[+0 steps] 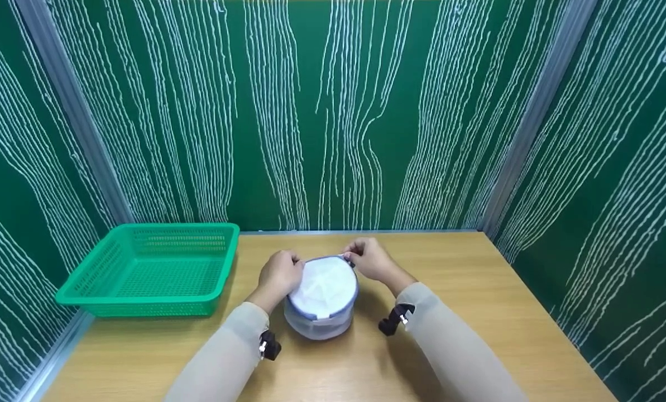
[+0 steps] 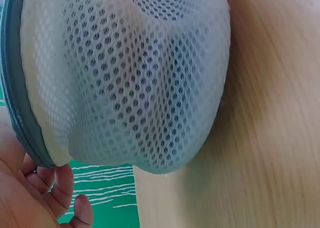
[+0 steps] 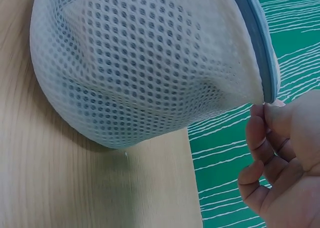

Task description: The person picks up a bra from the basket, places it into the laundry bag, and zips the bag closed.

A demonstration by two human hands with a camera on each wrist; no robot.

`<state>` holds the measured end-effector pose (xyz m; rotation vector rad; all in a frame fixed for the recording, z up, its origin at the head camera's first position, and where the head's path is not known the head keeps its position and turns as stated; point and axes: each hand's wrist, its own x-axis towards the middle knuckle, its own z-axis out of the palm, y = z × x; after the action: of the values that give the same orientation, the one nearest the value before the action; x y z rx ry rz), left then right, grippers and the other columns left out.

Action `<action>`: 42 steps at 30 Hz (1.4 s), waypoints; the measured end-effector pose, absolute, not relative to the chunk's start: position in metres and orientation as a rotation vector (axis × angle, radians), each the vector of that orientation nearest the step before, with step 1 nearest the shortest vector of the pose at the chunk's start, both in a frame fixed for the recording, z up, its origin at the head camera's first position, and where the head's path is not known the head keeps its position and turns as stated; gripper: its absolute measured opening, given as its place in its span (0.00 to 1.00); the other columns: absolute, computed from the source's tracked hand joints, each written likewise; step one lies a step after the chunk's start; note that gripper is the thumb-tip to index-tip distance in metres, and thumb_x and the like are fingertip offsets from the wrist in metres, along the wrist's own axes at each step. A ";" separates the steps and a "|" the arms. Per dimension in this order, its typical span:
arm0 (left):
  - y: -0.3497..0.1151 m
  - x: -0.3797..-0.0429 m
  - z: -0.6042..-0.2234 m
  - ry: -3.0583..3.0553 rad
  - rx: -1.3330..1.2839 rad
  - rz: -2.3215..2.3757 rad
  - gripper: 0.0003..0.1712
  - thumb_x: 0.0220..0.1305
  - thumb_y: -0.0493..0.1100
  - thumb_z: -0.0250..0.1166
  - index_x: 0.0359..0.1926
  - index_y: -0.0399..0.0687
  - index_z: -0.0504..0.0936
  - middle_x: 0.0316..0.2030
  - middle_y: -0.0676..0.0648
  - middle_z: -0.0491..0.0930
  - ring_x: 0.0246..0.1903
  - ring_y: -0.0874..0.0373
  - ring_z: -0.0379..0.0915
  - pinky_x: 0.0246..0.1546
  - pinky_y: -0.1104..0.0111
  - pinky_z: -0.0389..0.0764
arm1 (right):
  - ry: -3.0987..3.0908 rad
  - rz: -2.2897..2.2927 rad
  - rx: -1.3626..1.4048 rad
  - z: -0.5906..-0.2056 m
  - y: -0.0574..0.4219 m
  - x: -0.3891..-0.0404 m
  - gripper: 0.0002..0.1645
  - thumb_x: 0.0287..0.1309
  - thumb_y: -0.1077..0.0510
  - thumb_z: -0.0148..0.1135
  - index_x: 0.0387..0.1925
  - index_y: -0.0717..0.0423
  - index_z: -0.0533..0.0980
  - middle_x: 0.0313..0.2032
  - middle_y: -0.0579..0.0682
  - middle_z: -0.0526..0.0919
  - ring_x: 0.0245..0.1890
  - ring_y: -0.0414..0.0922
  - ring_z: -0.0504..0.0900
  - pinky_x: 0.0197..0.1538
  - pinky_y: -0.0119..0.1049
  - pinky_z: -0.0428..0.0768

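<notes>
A round white mesh laundry bag point(image 1: 324, 287) stands on the table with its flat lid on top. A blue zipper band point(image 3: 261, 43) runs around the lid's edge, and a small white tab shows at the front. My left hand point(image 1: 279, 273) grips the rim at the left, its fingers point(image 2: 62, 185) curled under the band. On the far right of the rim, my right hand point(image 1: 370, 259) pinches the band's edge between thumb and fingertips. In both wrist views the mesh side bulges and creases above the wood.
A green plastic basket point(image 1: 220, 290) with slotted walls stands at the left of the wooden table point(image 1: 478, 312). Green panels point(image 1: 321, 139) with white wavy lines rise behind and on both sides, joined by grey metal posts point(image 1: 528, 111).
</notes>
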<state>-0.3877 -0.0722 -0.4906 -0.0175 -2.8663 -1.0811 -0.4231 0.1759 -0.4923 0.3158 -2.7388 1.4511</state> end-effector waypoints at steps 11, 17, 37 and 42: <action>-0.070 -0.388 -0.494 -2.825 -0.027 -1.208 0.14 0.85 0.46 0.61 0.44 0.48 0.91 0.46 0.45 0.89 0.49 0.49 0.83 0.58 0.51 0.86 | -2.738 1.451 0.272 -0.491 0.171 -0.422 0.05 0.78 0.64 0.70 0.43 0.56 0.90 0.42 0.52 0.92 0.42 0.44 0.85 0.47 0.34 0.86; -0.059 -0.387 -0.488 -2.803 -0.088 -1.272 0.15 0.86 0.48 0.62 0.55 0.47 0.93 0.55 0.44 0.91 0.58 0.46 0.87 0.67 0.47 0.86 | -2.721 1.424 0.326 -0.492 0.168 -0.422 0.06 0.78 0.64 0.70 0.44 0.58 0.91 0.40 0.52 0.92 0.40 0.41 0.83 0.41 0.30 0.82; -0.042 -0.392 -0.482 -2.802 -0.205 -1.225 0.10 0.84 0.44 0.67 0.48 0.48 0.93 0.49 0.46 0.92 0.51 0.49 0.86 0.61 0.50 0.87 | -2.677 1.432 0.367 -0.495 0.161 -0.421 0.05 0.75 0.68 0.70 0.42 0.62 0.90 0.40 0.55 0.94 0.40 0.41 0.87 0.46 0.32 0.88; -0.042 -0.390 -0.482 -2.818 -0.173 -1.209 0.11 0.85 0.46 0.65 0.48 0.49 0.93 0.49 0.46 0.92 0.50 0.49 0.86 0.60 0.50 0.87 | -2.691 1.404 0.393 -0.495 0.162 -0.421 0.06 0.77 0.67 0.69 0.42 0.61 0.90 0.40 0.54 0.94 0.39 0.40 0.86 0.45 0.32 0.87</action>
<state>-0.3905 -0.0416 -0.4822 -0.1729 -2.8184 -1.2093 -0.4214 0.1623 -0.4953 0.3934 -2.6913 1.4038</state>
